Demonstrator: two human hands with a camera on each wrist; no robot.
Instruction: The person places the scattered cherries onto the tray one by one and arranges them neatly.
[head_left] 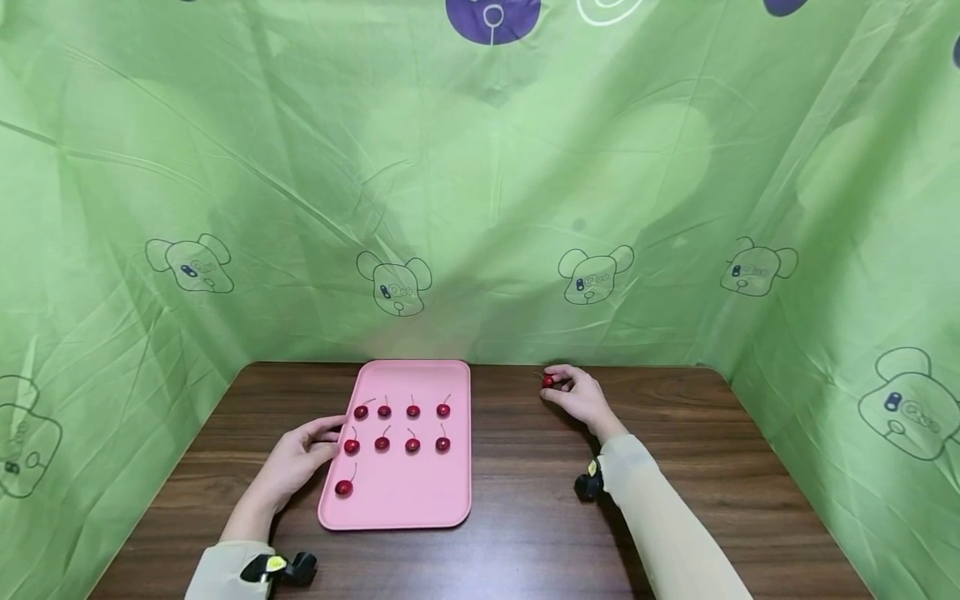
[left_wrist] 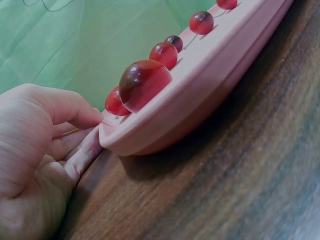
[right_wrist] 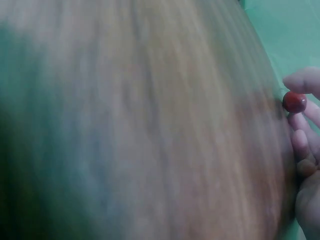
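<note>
A pink tray (head_left: 397, 508) lies on the table with red stemmed cherries (head_left: 412, 445) on it. Two rows hold several cherries each, and a single cherry (head_left: 343, 488) sits nearer the front at the left. My left hand (head_left: 295, 461) pinches the tray's left rim; in the left wrist view its fingertips meet the rim (left_wrist: 112, 137) beside the cherries. Off to the right of the tray, near the table's back edge, my right hand (head_left: 581, 400) pinches one cherry (head_left: 547, 381) between thumb and fingers. That cherry (right_wrist: 294, 102) also shows at the right wrist view's edge.
The dark wooden table (head_left: 525, 533) extends on both sides of the tray. A green cloth (head_left: 495, 208) with bear drawings hangs behind the table and at both sides. Each wrist wears a black camera mount (head_left: 588, 483). Most of the right wrist view is blurred wood grain.
</note>
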